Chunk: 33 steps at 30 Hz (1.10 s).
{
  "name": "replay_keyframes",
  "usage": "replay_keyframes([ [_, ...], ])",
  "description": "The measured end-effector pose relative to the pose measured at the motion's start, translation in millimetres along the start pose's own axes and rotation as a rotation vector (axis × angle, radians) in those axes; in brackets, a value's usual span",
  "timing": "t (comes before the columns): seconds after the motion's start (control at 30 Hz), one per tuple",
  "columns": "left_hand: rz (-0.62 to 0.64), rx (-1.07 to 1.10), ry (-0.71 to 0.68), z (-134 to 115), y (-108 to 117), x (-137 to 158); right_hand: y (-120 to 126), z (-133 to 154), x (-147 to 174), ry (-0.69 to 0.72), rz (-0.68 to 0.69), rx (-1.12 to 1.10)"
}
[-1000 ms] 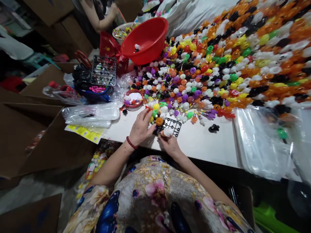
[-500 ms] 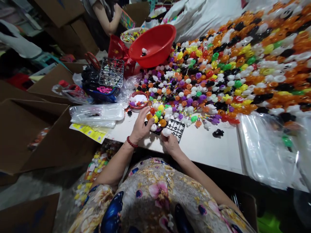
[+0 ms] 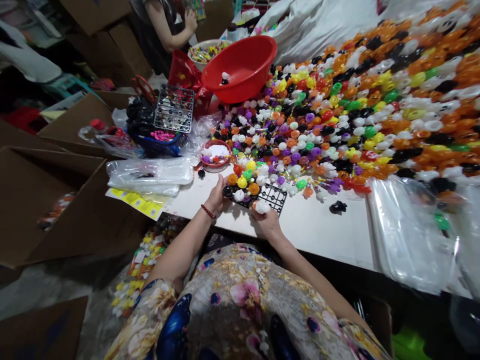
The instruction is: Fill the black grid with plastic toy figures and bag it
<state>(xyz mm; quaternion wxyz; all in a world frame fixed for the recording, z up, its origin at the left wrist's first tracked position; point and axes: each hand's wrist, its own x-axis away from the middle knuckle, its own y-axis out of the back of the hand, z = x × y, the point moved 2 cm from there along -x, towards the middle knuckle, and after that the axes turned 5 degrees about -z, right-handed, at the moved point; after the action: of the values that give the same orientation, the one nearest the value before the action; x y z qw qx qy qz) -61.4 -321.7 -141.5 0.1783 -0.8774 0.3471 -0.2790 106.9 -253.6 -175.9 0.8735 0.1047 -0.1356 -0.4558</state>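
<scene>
A black plastic grid tray (image 3: 275,196) lies near the table's front edge. Small coloured plastic toy heads, among them a yellow one (image 3: 242,182) and a green one (image 3: 247,174), fill its left part, while the right part shows bare grid. At the tray's left edge is my left hand (image 3: 217,198), closed on it with the thumb up; its other fingers are partly hidden. My right hand (image 3: 268,224) pinches a white round toy head (image 3: 262,206) over the tray's near edge. An orange bit shows beside the white piece.
A large heap of toy heads (image 3: 360,120) covers the table's back and right. A red basin (image 3: 240,65), a small red basket (image 3: 215,155) and plastic bags (image 3: 150,172) stand around. A black piece (image 3: 338,207) lies right. A co-worker's arm (image 3: 168,30) is behind.
My left hand has drawn down from above the toy heads to the tray's left edge. My right hand still holds the white toy head, now turned slightly and a bit farther right.
</scene>
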Motion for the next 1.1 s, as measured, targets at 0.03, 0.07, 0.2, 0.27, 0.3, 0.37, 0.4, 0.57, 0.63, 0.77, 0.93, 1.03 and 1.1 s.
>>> replay_keyframes([
  [0.03, 0.034, 0.056, 0.020, 2.3, -3.9, 1.8, -1.0, -0.9, 0.2, -0.015, -0.007, -0.022],
  [0.07, 0.054, 0.106, 0.032, 4.5, -6.8, 3.4, -1.7, -2.2, 0.4, -0.038, -0.016, -0.036],
  [0.2, 0.026, 0.173, 0.045, 12.8, -8.9, 7.4, -0.7, -6.5, -0.8, -0.105, -0.025, 0.009],
  [0.27, -0.013, 0.151, 0.069, 16.8, -7.1, 9.4, 2.7, -5.8, -2.1, -0.055, -0.027, 0.090],
  [0.3, -0.033, 0.136, 0.078, 18.8, -6.1, 10.6, 4.9, -4.6, -2.5, -0.012, -0.031, 0.140],
  [0.37, -0.060, 0.110, 0.081, 22.5, -5.0, 13.3, 8.9, -1.3, -2.2, 0.089, -0.035, 0.256],
  [0.4, -0.064, 0.103, 0.078, 24.2, -5.1, 14.8, 10.4, 0.4, -1.4, 0.138, -0.033, 0.318],
  [0.57, -0.057, 0.133, 0.068, 29.3, -9.8, 22.6, 12.0, 6.1, 4.9, 0.290, -0.020, 0.535],
  [0.63, -0.076, 0.136, 0.069, 30.1, -11.6, 24.7, 11.1, 8.5, 6.7, 0.320, -0.004, 0.557],
  [0.77, -0.102, 0.035, 0.023, 30.7, -7.5, 25.6, 10.4, 15.3, 8.2, 0.288, 0.047, 0.580],
  [0.93, -0.247, -0.476, -0.614, 2.3, 7.4, 37.8, 12.0, 25.5, 10.2, 0.201, 0.102, 0.604],
  [1.03, -0.095, -0.949, -1.182, -22.7, -9.7, 62.7, 14.3, 32.7, 10.7, 0.195, 0.143, 0.616],
  [1.1, 0.128, -1.201, -1.406, -29.5, -30.4, 79.0, 15.8, 39.0, 10.5, 0.234, 0.203, 0.620],
])
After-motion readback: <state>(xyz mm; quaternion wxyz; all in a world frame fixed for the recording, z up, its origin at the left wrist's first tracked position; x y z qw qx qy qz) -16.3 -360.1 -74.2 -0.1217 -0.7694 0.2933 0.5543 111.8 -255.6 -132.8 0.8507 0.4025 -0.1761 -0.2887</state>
